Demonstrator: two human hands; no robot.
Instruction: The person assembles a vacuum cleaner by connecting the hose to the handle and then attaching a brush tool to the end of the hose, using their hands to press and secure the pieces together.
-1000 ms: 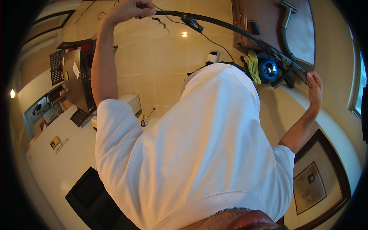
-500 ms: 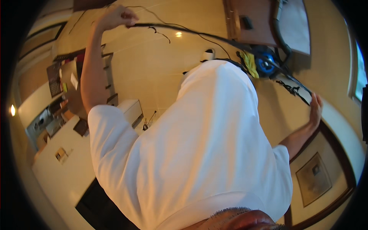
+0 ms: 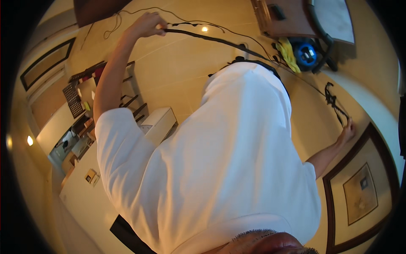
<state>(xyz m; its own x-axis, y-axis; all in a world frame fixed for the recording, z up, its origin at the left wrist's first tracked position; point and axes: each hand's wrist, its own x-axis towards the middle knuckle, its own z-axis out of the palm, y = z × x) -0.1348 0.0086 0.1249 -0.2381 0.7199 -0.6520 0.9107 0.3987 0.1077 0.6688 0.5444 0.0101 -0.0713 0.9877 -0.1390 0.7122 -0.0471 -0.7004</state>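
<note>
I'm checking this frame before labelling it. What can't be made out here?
Head view only:
- Cable: its middle is hidden behind the white shirt.
- Right hand: small at the rim, its grip on the cable is unclear.
- Left hand: closed around the cable, fingertips hidden.
- Blue device: too small to identify.

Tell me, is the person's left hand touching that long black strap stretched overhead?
Touching. The head view shows the left hand closed around one end of the long black strap, with the fingers wrapped over it.
</note>
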